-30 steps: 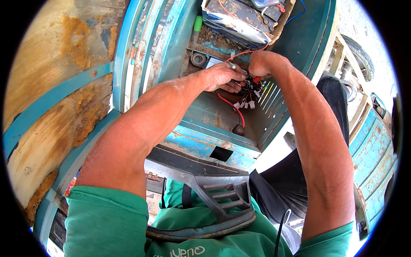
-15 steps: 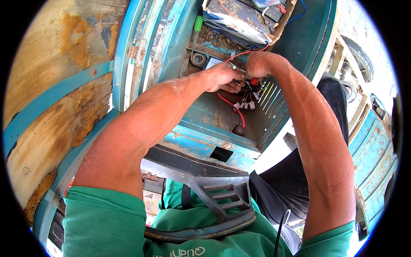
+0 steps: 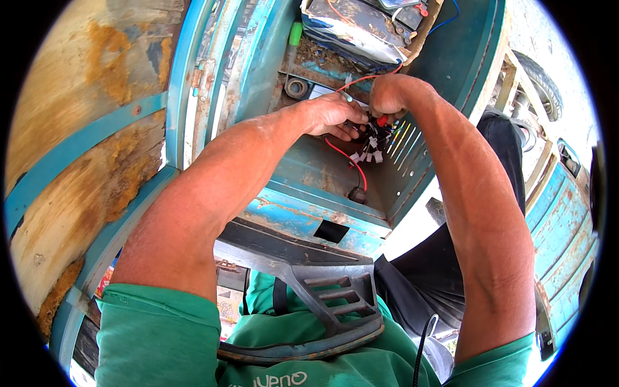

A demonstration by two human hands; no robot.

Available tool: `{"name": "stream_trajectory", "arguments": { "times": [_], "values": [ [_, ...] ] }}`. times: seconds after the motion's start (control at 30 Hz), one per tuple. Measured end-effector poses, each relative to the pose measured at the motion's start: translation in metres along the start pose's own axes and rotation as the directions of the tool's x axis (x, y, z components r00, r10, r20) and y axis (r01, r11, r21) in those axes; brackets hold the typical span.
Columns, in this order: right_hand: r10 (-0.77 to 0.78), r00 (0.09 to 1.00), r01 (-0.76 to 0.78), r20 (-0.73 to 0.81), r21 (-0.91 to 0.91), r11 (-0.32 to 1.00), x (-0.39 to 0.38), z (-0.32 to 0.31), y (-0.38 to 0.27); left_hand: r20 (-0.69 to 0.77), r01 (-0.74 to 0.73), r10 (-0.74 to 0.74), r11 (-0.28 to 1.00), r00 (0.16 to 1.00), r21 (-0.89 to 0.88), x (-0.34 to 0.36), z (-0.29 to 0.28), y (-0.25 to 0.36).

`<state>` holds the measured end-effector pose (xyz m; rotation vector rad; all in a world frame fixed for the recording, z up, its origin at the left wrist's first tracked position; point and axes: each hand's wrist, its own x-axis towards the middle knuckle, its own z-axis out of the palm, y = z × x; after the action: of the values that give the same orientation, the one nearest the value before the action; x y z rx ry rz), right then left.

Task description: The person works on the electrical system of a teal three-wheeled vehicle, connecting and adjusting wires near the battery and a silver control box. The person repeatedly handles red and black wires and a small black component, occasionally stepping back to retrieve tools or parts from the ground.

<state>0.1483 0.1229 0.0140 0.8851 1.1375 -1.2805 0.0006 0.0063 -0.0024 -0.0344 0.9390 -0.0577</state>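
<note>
My left hand (image 3: 333,114) is half-curled, my right hand (image 3: 391,97) nearly fisted, at the wires (image 3: 373,134); I can't tell what they grip. White plugs (image 3: 378,156) dangle: wiring looks unfinished.

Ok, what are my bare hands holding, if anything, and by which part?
Your left hand and right hand are at the upper end of the dark wire bundle with white plastic connectors, but whether either grips it, and where, cannot be told.

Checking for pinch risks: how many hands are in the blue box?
2: the left hand at the wires' left side, the right hand at their upper right.
</note>
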Motion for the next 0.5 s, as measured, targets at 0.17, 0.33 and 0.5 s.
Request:
{"name": "stream_trajectory", "arguments": {
  "times": [0.17, 0.33, 0.5],
  "values": [
    [0.049, 0.998, -0.056, 0.041, 0.188, 0.981, -0.001, 0.0, -0.002, -0.02, -0.019, 0.02, 0.999, 1.0, 0.045, -0.002, 0.003, 0.002],
    [0.066, 0.997, -0.071, 0.029, 0.252, 0.965, -0.004, 0.0, -0.005, -0.009, -0.035, 0.035, 0.998, 0.999, 0.058, -0.001, 0.003, 0.001],
    [0.079, 0.996, -0.088, 0.045, 0.257, 0.962, 0.005, 0.0, -0.006, -0.003, -0.037, 0.038, 0.997, 0.999, 0.068, 0.003, 0.0, -0.002]
  ]
}}
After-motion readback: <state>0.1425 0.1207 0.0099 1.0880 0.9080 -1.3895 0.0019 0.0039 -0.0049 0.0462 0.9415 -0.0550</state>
